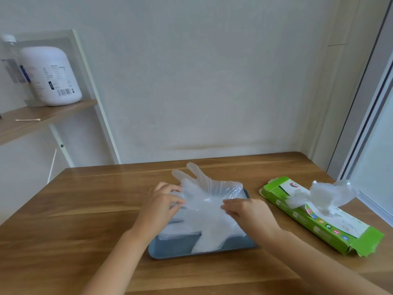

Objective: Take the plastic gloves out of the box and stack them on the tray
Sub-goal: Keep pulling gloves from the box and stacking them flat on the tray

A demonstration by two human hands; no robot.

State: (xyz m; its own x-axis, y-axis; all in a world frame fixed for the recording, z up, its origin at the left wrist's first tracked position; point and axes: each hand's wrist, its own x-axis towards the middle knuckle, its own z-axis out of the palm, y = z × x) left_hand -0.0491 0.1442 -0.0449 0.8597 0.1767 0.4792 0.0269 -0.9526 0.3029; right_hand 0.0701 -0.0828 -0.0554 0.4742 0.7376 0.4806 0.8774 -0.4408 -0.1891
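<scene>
My left hand (163, 202) knuckles up, fingers curled, pinching the glove (204, 209) at its left edge, my right hand (249, 211) near it, fingertips pinching the same glove, both forearms bare, angled inward, wrists roughly level.

Covered tray, unreadable labels
The translucent plastic gloves (209, 211) hide most of the shallow blue-grey plastic tray (176, 249); print on the squat white plastic jug (50, 75) and the long green cardboard box (331, 237) is too small to read.

Open table (85, 209) lies left of the tray (170, 250); the box (331, 233) blocks its right.
</scene>
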